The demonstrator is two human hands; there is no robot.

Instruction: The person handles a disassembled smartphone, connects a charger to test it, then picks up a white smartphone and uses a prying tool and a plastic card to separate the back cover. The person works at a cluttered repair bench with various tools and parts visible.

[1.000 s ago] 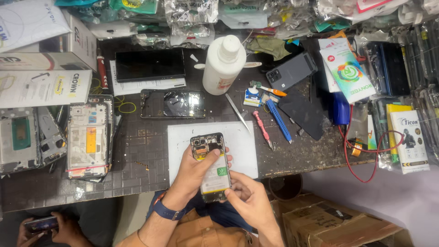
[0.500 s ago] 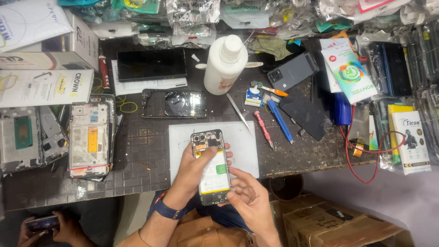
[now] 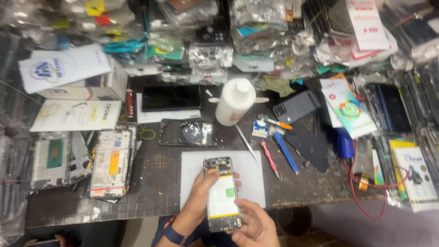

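Note:
An opened phone (image 3: 222,192) with its back cover off shows a white battery with a yellow edge and a green tab. My left hand (image 3: 201,194) grips it along its left side from underneath, thumb near the top. My right hand (image 3: 256,224) holds its lower right corner, fingers curled against the bottom edge. The phone hovers over a white mat (image 3: 249,176) at the front of the dark workbench (image 3: 155,192).
A white plastic bottle (image 3: 234,101) stands behind the mat, with tweezers (image 3: 247,142), a red tool (image 3: 270,158) and a blue tool (image 3: 286,153) to its right. A cracked phone panel (image 3: 188,133) lies behind the mat. Stripped phone frames (image 3: 109,160) lie left. Boxes and bagged parts crowd the back.
The phone and both hands have shifted slightly toward me and to the right; my right hand has moved lower on the phone's bottom edge.

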